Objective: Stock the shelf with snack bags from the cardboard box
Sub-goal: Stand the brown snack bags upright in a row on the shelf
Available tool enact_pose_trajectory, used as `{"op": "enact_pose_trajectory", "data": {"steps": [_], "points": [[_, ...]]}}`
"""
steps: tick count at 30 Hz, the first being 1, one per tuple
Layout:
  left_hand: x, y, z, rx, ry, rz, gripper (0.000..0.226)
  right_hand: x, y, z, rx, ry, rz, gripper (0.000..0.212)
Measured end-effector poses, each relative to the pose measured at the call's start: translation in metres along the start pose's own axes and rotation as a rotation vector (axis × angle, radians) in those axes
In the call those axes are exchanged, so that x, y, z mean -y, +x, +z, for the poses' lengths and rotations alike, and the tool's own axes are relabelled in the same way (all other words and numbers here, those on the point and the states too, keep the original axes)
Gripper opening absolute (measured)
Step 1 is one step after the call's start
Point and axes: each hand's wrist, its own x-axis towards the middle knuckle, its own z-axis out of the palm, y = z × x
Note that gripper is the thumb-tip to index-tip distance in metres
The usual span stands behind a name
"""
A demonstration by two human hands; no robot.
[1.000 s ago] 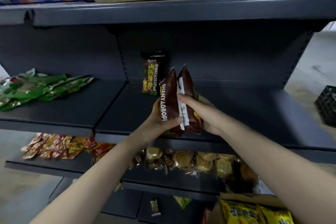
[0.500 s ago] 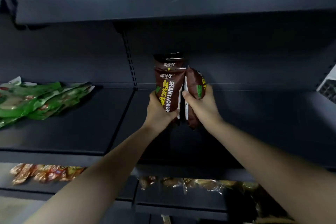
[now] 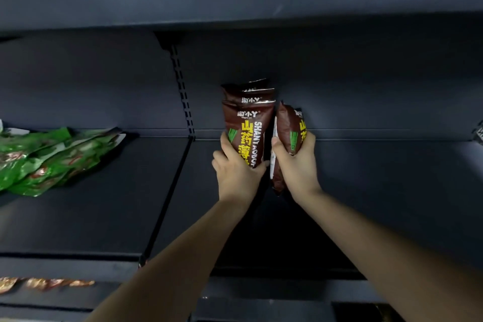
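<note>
Brown snack bag (image 3: 247, 136) stands upright at the back of the dark shelf (image 3: 104, 204), in the right bay. My left hand (image 3: 235, 175) grips its lower half, thumb across the front. More bags of the same kind (image 3: 248, 93) stand directly behind it against the back panel (image 3: 366, 86); I cannot tell their count. My right hand (image 3: 298, 167) is clamped round a 2nd brown bag (image 3: 286, 128), turned edge-on, just beside the 1st. Green packets (image 3: 52, 157) lie in the left bay, well apart. Orange packets (image 3: 44, 282) lie on the lower shelf (image 3: 104, 293).
</note>
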Motion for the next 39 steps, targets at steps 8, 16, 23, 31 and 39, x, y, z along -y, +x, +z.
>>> {"op": "enact_pose_trajectory", "data": {"steps": [8,16,23,31,39], "points": [[-0.006,-0.004,0.001,-0.065,-0.058,0.034,0.096,-0.01,0.001,0.004,-0.027,-0.03,-0.045,0.035],[-0.014,-0.005,-0.009,-0.203,0.172,0.284,0.085,-0.011,0.002,0.003,-0.055,-0.005,-0.046,0.036],[-0.008,0.03,-0.001,-0.2,0.539,0.792,0.056,-0.012,0.004,0.001,-0.019,0.019,0.004,0.032],[-0.008,0.031,0.006,-0.19,0.605,0.662,0.065,-0.013,0.003,0.002,-0.036,-0.035,0.003,0.024],[0.021,0.025,-0.006,-0.126,0.755,0.811,0.063,-0.011,0.003,0.002,-0.028,-0.051,0.01,0.022]]}}
